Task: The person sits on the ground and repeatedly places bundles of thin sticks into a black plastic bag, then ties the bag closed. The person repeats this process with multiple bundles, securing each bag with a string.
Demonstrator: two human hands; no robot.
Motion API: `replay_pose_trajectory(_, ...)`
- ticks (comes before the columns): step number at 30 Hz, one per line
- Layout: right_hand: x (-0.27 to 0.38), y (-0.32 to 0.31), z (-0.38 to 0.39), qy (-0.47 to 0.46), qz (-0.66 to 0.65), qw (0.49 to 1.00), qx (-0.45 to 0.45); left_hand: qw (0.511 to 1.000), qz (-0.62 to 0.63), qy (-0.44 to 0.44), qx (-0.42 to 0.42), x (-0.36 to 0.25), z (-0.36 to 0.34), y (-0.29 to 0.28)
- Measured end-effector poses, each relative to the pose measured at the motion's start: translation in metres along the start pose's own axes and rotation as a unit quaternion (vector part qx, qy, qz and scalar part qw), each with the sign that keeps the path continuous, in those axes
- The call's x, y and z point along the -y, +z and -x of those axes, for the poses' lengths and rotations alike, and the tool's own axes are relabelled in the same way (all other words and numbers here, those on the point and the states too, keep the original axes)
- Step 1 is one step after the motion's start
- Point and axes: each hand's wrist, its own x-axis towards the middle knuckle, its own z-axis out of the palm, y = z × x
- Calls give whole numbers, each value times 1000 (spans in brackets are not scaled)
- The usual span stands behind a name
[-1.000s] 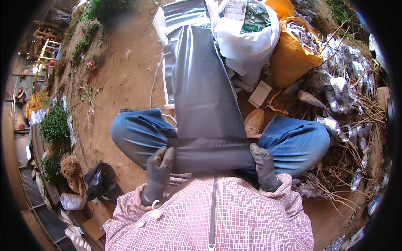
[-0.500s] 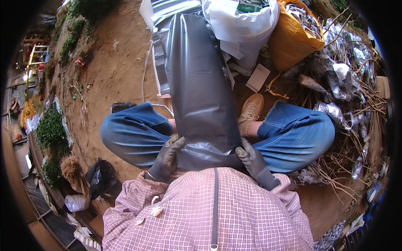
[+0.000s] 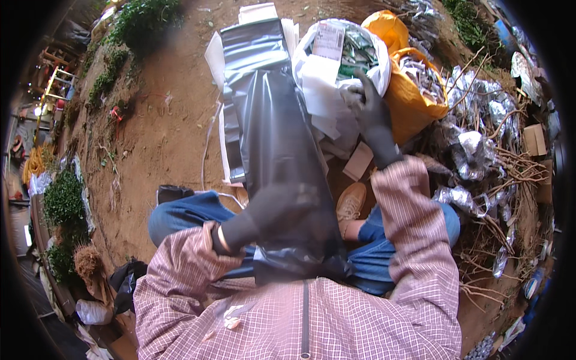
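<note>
A long strip of dark grey plastic film (image 3: 273, 138) lies from my lap forward over white sheets (image 3: 257, 13). My left hand (image 3: 276, 210), in a dark glove, is smeared by motion over the film; its fingers are unclear. My gloved right hand (image 3: 366, 108) is raised at the side of a white sack (image 3: 327, 129), its fingers apart and slightly bent, with nothing visible in them. The sack holds green packets (image 3: 360, 57) and has a white printed sheet (image 3: 324, 60) on top. An orange sack (image 3: 405, 114) full of pale pieces stands to its right.
My crossed legs (image 3: 180, 219) flank the film. Branches tangled with silver foil (image 3: 486, 138) lie to the right. Green plants (image 3: 66, 198), a black bag (image 3: 126, 276) and a small ladder (image 3: 57, 84) are at the left. A pale card (image 3: 357, 162) lies on the dirt floor.
My right hand has left the near end of the film and moved forward to the white sack. My left hand has moved right and forward over the film, which is no longer folded across my lap.
</note>
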Motion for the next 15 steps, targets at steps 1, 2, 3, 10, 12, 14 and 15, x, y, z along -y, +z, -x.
replay_pose_trajectory(1, -4, 13, -45, 57, -35, 998, -3, 995, -8, -10, -97, 20, -25, -13)
replay_pose_trajectory(2, -7, 24, -72, 132, -69, 989, -2, 983, -3, -25, -181, 43, -51, -28)
replay_pose_trajectory(3, -9, 28, -81, 152, -100, 983, 14, 958, 90, -49, -268, 65, -76, -42)
replay_pose_trajectory(10, 54, -15, 11, 198, -171, 960, 100, 816, 479, -235, -222, 119, -158, -57)
replay_pose_trajectory(12, 75, -40, 16, 84, -6, 996, 41, 799, 526, -223, -188, 113, -166, -41)
replay_pose_trajectory(14, 82, -62, 6, -200, 180, 963, -17, 792, 562, -146, -188, 107, -168, -23)
replay_pose_trajectory(15, 82, -67, 1, -319, 268, 908, -41, 806, 550, -94, -198, 107, -169, -17)
